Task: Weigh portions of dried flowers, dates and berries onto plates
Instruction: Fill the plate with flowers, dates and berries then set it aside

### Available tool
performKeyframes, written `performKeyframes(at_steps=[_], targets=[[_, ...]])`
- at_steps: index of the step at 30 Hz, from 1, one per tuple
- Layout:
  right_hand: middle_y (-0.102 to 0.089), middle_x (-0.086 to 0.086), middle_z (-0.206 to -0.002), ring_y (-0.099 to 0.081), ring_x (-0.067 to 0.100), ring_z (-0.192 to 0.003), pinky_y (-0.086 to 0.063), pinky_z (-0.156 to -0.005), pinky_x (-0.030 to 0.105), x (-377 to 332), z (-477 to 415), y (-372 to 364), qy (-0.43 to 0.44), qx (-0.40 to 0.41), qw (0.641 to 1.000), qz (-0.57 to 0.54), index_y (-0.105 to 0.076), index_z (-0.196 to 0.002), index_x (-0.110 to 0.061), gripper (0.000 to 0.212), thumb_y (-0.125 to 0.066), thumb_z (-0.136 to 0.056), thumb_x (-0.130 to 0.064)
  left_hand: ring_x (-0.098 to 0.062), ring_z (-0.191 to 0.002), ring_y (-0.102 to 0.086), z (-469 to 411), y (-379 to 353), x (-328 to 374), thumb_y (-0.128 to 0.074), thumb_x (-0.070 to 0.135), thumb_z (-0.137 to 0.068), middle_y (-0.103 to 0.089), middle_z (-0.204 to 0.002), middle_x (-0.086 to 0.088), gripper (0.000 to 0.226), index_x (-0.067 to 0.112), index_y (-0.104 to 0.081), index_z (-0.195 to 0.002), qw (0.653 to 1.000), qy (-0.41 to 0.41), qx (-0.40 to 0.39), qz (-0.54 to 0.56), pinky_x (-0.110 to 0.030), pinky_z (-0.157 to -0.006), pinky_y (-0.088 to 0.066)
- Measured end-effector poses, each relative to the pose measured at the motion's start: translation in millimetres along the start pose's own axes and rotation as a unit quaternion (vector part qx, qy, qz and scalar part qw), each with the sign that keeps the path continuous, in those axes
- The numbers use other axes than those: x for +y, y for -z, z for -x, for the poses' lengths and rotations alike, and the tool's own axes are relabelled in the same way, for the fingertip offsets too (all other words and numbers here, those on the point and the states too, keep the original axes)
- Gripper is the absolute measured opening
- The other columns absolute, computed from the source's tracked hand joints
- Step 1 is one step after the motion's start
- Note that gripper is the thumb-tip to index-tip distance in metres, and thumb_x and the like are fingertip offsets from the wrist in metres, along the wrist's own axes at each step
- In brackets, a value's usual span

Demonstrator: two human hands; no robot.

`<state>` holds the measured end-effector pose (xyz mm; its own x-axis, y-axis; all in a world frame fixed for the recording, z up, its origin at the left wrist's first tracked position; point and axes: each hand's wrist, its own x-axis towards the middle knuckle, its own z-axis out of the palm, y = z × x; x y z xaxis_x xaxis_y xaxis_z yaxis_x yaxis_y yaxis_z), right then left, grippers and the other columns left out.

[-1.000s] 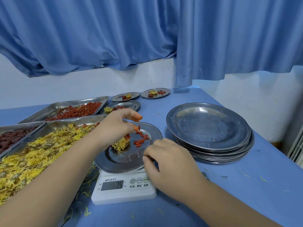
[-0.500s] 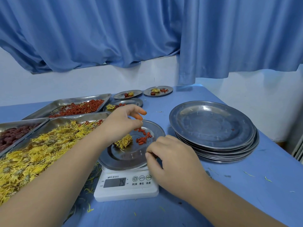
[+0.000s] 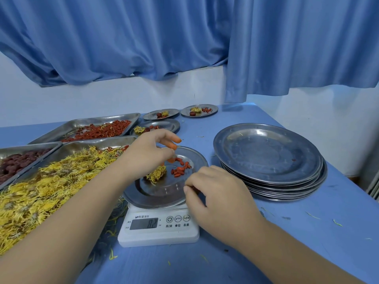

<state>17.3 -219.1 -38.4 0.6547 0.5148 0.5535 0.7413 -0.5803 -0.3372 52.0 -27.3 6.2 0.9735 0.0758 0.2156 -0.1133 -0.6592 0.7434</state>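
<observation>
Berries (image 3: pixel 180 168) on plate (image 3: pixel 155 196): more than before

food-prep rm: steel trays (image 3: pixel 82 121), scale (image 3: pixel 158 234), plate stack (image 3: pixel 266 154)

The blue table (image 3: pixel 266 255) carries a tray of dates (image 3: pixel 28 144), a tray of flowers (image 3: pixel 82 145) and a tray of berries (image 3: pixel 82 122) along its left edge. A white scale (image 3: pixel 158 232) sits near the front edge, with a stack of plates (image 3: pixel 268 156) towards the right edge. Three small filled plates (image 3: pixel 214 108) stand at the far edge. Loose petals (image 3: pixel 112 257) lie near the front.
</observation>
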Motion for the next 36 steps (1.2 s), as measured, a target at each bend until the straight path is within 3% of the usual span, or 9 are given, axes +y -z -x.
performKeyframes(at_steps=[5, 9, 15, 21, 23, 27, 31, 33, 36], targets=[[-0.054, -0.006, -0.067, -0.048, 0.014, -0.068, -0.046, -0.06, 0.035, 1.7, 1.0, -1.4, -0.013, 0.028, 0.999, -0.019, -0.061, -0.074, -0.017, 0.022, -0.048, -0.088, -0.028, -0.013, -0.081, -0.073, 18.1, 9.2, -12.9, -0.06, 0.021, -0.094, -0.073, -0.095, 0.01, 0.016, 0.032, -0.071, -0.097, 0.995, 0.022, 0.025, 0.098, -0.031, -0.072, -0.058], [-0.056, -0.007, -0.068, -0.051, 0.013, -0.07, -0.046, -0.064, 0.036, 5.3, 0.1, -3.9, -0.024, 0.029, 0.999, -0.034, -0.06, -0.075, -0.019, 0.02, -0.049, -0.088, -0.028, -0.023, -0.083, -0.073, 34.6, 23.5, -24.8, -0.058, 0.016, -0.095, -0.074, -0.094, -0.001, 0.021, 0.027, -0.075, -0.093, 0.976, 0.048, 0.055, 0.205, -0.029, -0.067, -0.056], [-0.057, -0.01, -0.064, -0.051, 0.008, -0.062, -0.046, -0.06, 0.033, 10.2, -0.2, -8.6, -0.069, 0.031, 0.995, -0.059, -0.06, -0.079, -0.026, 0.009, -0.057, -0.087, -0.029, -0.019, -0.08, -0.068, 51.7, 38.4, -38.3, -0.054, 0.011, -0.095, -0.071, -0.093, -0.001, 0.019, 0.016, -0.071, -0.104, 0.948, 0.058, 0.108, 0.294, -0.027, -0.066, -0.053], [-0.062, -0.009, -0.063, -0.053, 0.005, -0.055, -0.04, -0.052, 0.019, 16.4, -0.4, -17.4, -0.164, -0.003, 0.977, -0.136, -0.05, -0.077, -0.033, 0.008, -0.054, -0.081, -0.038, -0.013, -0.08, -0.064, 54.5, 31.7, -45.0, -0.056, 0.019, -0.093, -0.065, -0.072, 0.013, 0.018, 0.029, -0.071, -0.09, 0.932, 0.101, 0.243, 0.249, -0.03, -0.072, -0.048], [-0.065, -0.002, -0.062, -0.055, 0.008, -0.054, -0.041, -0.054, 0.018, 17.3, -2.3, -20.6, -0.194, -0.007, 0.966, -0.169, -0.051, -0.076, -0.032, 0.009, -0.056, -0.082, -0.036, -0.012, -0.084, -0.063, 54.3, 30.4, -46.5, -0.057, 0.023, -0.092, -0.066, -0.079, 0.013, 0.015, 0.031, -0.07, -0.092, 0.934, 0.107, 0.245, 0.238, -0.031, -0.072, -0.047], [-0.067, 0.006, -0.066, -0.061, 0.025, -0.063, -0.046, -0.059, 0.031, 18.6, -5.8, -22.9, -0.242, -0.024, 0.943, -0.228, -0.054, -0.077, -0.028, 0.011, -0.062, -0.084, -0.027, 0.002, -0.078, -0.064, 53.4, 25.5, -48.5, -0.055, 0.028, -0.093, -0.065, -0.1, 0.012, 0.012, 0.035, -0.063, -0.098, 0.946, 0.117, 0.227, 0.2, -0.024, -0.064, -0.044], [-0.059, 0.005, -0.059, -0.061, 0.03, -0.068, -0.046, -0.063, 0.034, 16.4, -6.6, -22.8, -0.252, -0.025, 0.937, -0.239, -0.055, -0.08, -0.029, 0.011, -0.064, -0.085, -0.024, -0.014, -0.098, -0.063, 52.4, 21.6, -48.6, -0.056, 0.029, -0.093, -0.064, -0.107, 0.012, 0.011, 0.034, -0.063, -0.099, 0.949, 0.127, 0.192, 0.214, -0.032, -0.075, -0.047], [-0.052, 0.0, -0.053, -0.059, 0.029, -0.063, -0.044, -0.061, 0.036, 15.2, -7.8, -22.5, -0.26, -0.017, 0.933, -0.249, -0.057, -0.081, -0.027, 0.011, -0.064, -0.086, -0.02, -0.014, -0.099, -0.063, 53.0, 21.1, -47.0, -0.056, 0.029, -0.093, -0.064, -0.104, 0.012, 0.011, 0.035, -0.064, -0.098, 0.946, 0.123, 0.189, 0.235, -0.031, -0.07, -0.042], [-0.05, -0.004, -0.05, -0.056, 0.013, -0.052, -0.041, -0.055, 0.032, 13.7, -10.2, -21.3, -0.281, 0.004, 0.912, -0.301, -0.059, -0.083, -0.019, 0.01, -0.063, -0.087, -0.011, -0.013, -0.099, -0.064, 54.4, 23.1, -44.2, -0.057, 0.031, -0.093, -0.065, -0.104, 0.012, 0.01, 0.036, -0.065, -0.097, 0.937, 0.115, 0.194, 0.269, -0.032, -0.073, -0.043]])
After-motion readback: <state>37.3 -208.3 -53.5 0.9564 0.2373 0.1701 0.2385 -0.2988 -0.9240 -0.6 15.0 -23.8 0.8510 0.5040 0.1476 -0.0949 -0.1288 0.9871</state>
